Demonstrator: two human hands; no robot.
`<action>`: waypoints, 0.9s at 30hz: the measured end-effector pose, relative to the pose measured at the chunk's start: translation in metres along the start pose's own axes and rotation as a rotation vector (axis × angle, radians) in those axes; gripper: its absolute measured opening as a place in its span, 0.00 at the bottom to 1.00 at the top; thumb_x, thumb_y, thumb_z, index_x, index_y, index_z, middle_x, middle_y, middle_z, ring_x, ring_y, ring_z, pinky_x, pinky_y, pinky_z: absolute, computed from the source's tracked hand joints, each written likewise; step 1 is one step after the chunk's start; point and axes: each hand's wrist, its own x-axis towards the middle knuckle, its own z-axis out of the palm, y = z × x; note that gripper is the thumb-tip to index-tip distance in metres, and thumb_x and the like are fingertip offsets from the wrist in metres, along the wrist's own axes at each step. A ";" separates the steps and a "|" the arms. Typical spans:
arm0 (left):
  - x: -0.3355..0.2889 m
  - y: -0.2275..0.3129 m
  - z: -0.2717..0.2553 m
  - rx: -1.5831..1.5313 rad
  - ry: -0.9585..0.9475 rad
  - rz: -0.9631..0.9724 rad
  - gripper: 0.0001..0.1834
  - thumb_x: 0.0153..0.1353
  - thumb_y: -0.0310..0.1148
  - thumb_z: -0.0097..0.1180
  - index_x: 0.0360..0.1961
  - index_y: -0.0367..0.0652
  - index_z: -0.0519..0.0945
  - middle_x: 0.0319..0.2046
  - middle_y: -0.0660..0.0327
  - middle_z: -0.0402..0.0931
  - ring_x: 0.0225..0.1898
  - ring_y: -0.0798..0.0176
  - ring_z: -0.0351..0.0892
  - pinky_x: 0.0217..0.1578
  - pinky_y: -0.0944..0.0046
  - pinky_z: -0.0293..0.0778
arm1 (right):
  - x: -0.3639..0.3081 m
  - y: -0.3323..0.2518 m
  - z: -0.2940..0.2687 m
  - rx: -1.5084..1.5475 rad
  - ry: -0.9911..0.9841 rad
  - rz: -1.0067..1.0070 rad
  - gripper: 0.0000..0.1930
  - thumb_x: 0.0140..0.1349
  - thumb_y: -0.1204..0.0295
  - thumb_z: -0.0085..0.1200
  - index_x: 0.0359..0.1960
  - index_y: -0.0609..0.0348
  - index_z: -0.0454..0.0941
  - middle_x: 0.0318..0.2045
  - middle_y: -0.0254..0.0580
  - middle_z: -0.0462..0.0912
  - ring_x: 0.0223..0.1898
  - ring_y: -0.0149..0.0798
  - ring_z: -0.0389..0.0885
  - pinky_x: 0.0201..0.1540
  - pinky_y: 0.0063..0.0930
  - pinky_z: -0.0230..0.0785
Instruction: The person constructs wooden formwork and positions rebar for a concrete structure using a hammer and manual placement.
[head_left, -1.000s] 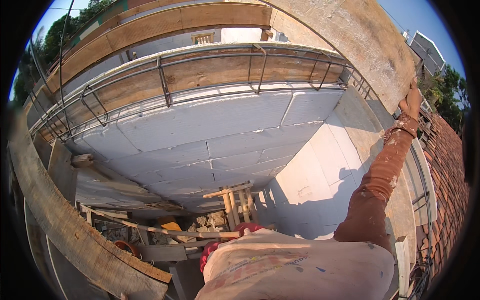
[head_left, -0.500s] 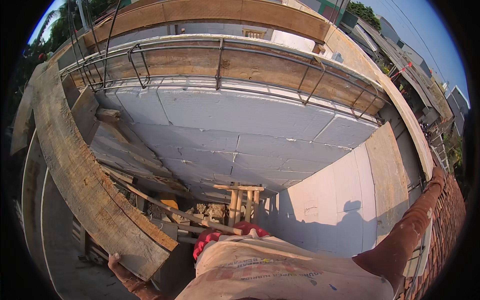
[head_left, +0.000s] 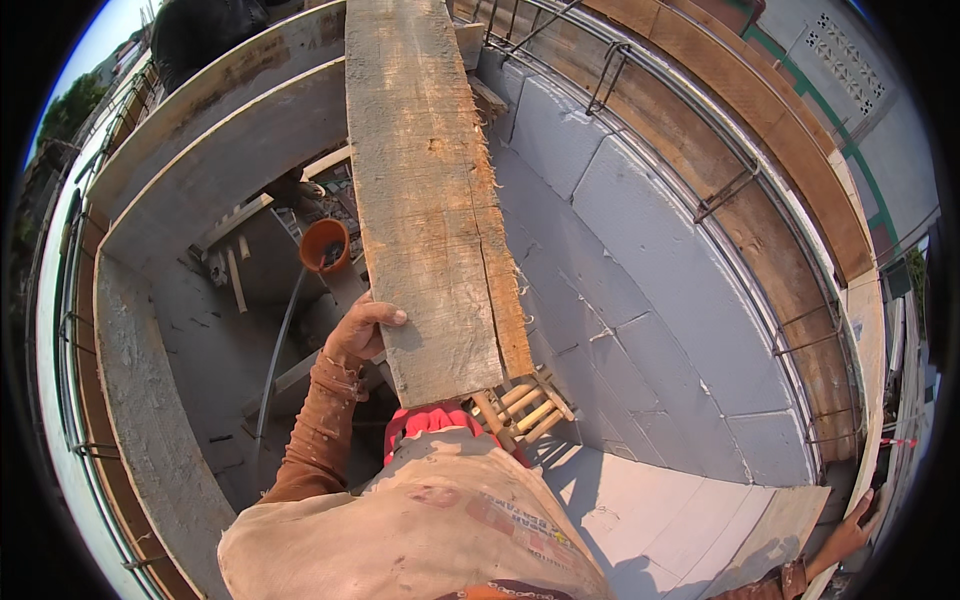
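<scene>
A long, rough wooden plank (head_left: 430, 200) with a splintered right edge runs from just in front of my chest to the far top of the view. My left hand (head_left: 362, 328) grips its left edge close to the near end, thumb on top and the other fingers hidden underneath. Far to the right, my right hand (head_left: 848, 530) rests against the upper edge of a formwork board (head_left: 862, 430). Its fingers look stretched and apart. Under the plank's near end is a bamboo-and-wood support (head_left: 535, 408).
A grey block wall (head_left: 660, 290) curves along the right, topped by a rebar cage (head_left: 735, 190). Formwork panels (head_left: 150, 370) enclose the left side. Below are an orange bucket (head_left: 325, 246), a pale hose (head_left: 280, 345) and wood scraps. A dark-clothed person (head_left: 205, 40) is at the far left.
My view has swung left, so the plank now lies straight ahead rather than at the left. My left hand still grips it; the right stays by the formwork edge, its fingers now looking looser.
</scene>
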 end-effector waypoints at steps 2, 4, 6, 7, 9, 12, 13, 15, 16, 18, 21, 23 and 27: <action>0.008 -0.013 0.018 -0.027 -0.035 0.010 0.35 0.47 0.22 0.61 0.60 0.29 0.66 0.49 0.48 0.77 0.47 0.53 0.82 0.53 0.51 0.77 | -0.049 -0.121 0.046 0.347 -0.250 -0.205 0.17 0.69 0.69 0.53 0.57 0.62 0.74 0.54 0.47 0.78 0.54 0.45 0.76 0.58 0.37 0.67; 0.012 -0.030 0.034 -0.036 -0.078 -0.032 0.35 0.48 0.22 0.60 0.60 0.29 0.66 0.49 0.49 0.77 0.47 0.53 0.82 0.54 0.52 0.77 | -0.099 -0.222 0.072 0.558 -0.511 -0.289 0.18 0.64 0.73 0.57 0.55 0.60 0.74 0.54 0.45 0.76 0.49 0.41 0.76 0.48 0.35 0.70; 0.015 -0.049 0.052 -0.053 -0.163 -0.063 0.34 0.50 0.21 0.59 0.61 0.30 0.65 0.48 0.50 0.77 0.47 0.54 0.82 0.54 0.52 0.77 | -0.141 -0.292 0.089 0.714 -0.616 -0.519 0.26 0.52 0.77 0.64 0.55 0.56 0.75 0.55 0.50 0.74 0.55 0.52 0.75 0.55 0.42 0.70; 0.014 -0.060 0.060 -0.019 -0.133 -0.106 0.35 0.50 0.22 0.59 0.61 0.30 0.65 0.49 0.49 0.77 0.49 0.54 0.80 0.55 0.51 0.75 | -0.161 -0.315 0.085 0.766 -0.716 -0.549 0.29 0.49 0.75 0.65 0.56 0.51 0.75 0.57 0.49 0.72 0.57 0.51 0.73 0.58 0.44 0.66; 0.014 -0.079 0.079 -0.021 -0.195 -0.086 0.35 0.50 0.24 0.58 0.62 0.30 0.65 0.51 0.47 0.75 0.53 0.52 0.77 0.57 0.50 0.72 | -0.192 -0.343 0.081 0.835 -0.745 -0.746 0.31 0.47 0.73 0.66 0.57 0.43 0.75 0.61 0.46 0.70 0.59 0.50 0.72 0.62 0.46 0.61; 0.012 -0.093 0.107 0.053 -0.251 -0.178 0.34 0.54 0.25 0.59 0.63 0.32 0.64 0.53 0.52 0.74 0.54 0.55 0.75 0.58 0.54 0.70 | -0.225 -0.361 0.078 0.811 -0.684 -0.883 0.27 0.49 0.69 0.67 0.54 0.39 0.77 0.61 0.43 0.71 0.60 0.49 0.71 0.64 0.48 0.57; 0.010 -0.095 0.117 0.112 -0.280 -0.205 0.34 0.56 0.26 0.60 0.64 0.33 0.63 0.54 0.54 0.73 0.55 0.56 0.75 0.58 0.56 0.69 | -0.231 -0.361 0.081 0.844 -0.595 -0.820 0.26 0.50 0.69 0.67 0.53 0.40 0.77 0.59 0.42 0.73 0.60 0.48 0.72 0.64 0.49 0.58; 0.005 -0.091 0.130 0.178 -0.386 -0.219 0.39 0.55 0.31 0.64 0.66 0.33 0.60 0.59 0.54 0.69 0.60 0.57 0.69 0.62 0.56 0.64 | -0.244 -0.357 0.086 0.933 -0.399 -0.678 0.22 0.52 0.68 0.67 0.51 0.41 0.78 0.56 0.40 0.77 0.59 0.48 0.74 0.64 0.50 0.60; 0.003 -0.089 0.135 0.405 -0.429 -0.092 0.47 0.54 0.40 0.68 0.69 0.32 0.56 0.64 0.50 0.62 0.67 0.53 0.60 0.66 0.54 0.57 | -0.246 -0.350 0.090 0.936 -0.377 -0.651 0.20 0.53 0.67 0.66 0.49 0.42 0.78 0.53 0.40 0.78 0.58 0.47 0.75 0.64 0.50 0.61; 0.011 -0.078 0.136 0.508 -0.610 -0.009 0.53 0.52 0.46 0.70 0.70 0.30 0.53 0.67 0.47 0.57 0.69 0.49 0.55 0.68 0.52 0.52 | -0.245 -0.329 0.096 0.992 -0.317 -0.580 0.17 0.55 0.64 0.66 0.47 0.44 0.79 0.49 0.40 0.82 0.55 0.47 0.78 0.63 0.51 0.63; 0.055 -0.049 0.114 0.697 -0.759 -0.088 0.60 0.50 0.54 0.71 0.71 0.31 0.50 0.71 0.42 0.47 0.73 0.42 0.45 0.70 0.45 0.47 | -0.237 -0.284 0.091 1.045 -0.217 -0.435 0.20 0.56 0.57 0.66 0.45 0.48 0.76 0.45 0.41 0.82 0.53 0.49 0.79 0.61 0.53 0.66; 0.107 -0.035 0.108 0.263 -0.591 0.042 0.62 0.52 0.62 0.63 0.75 0.42 0.41 0.71 0.42 0.47 0.73 0.43 0.46 0.67 0.39 0.53 | -0.230 -0.247 0.082 1.194 -0.123 -0.331 0.19 0.60 0.60 0.63 0.47 0.55 0.73 0.46 0.45 0.81 0.51 0.48 0.79 0.58 0.51 0.68; 0.212 0.000 0.125 -0.379 -0.140 0.129 0.60 0.54 0.67 0.58 0.74 0.42 0.42 0.69 0.41 0.51 0.71 0.39 0.52 0.65 0.34 0.56 | -0.225 -0.187 0.067 1.096 0.061 0.086 0.24 0.64 0.56 0.59 0.47 0.64 0.68 0.44 0.51 0.76 0.46 0.45 0.77 0.54 0.45 0.69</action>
